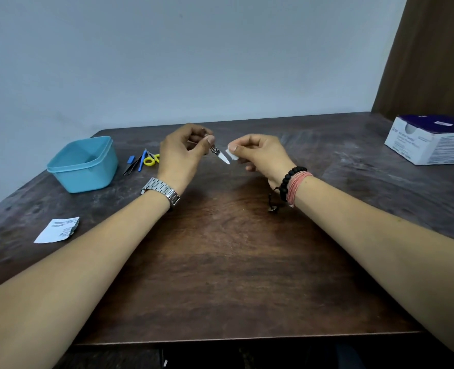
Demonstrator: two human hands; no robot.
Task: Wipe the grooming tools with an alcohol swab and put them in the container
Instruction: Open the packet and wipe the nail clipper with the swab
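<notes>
My left hand (181, 153) grips a small metal grooming tool (219, 153) above the table's far middle, its shiny tip pointing right and down. Just to the right, my right hand (260, 153) pinches a white alcohol swab (232, 153) close to that tip. A light blue container (83, 165) sits open at the far left. Between it and my left hand lie tweezers (131, 166), a blue tool (142, 161) and yellow-handled scissors (151, 159), partly hidden by my hand.
A torn white swab wrapper (56, 230) lies at the near left of the dark wooden table (233, 262). A white and purple box (431, 139) stands at the far right. A wall runs behind the table.
</notes>
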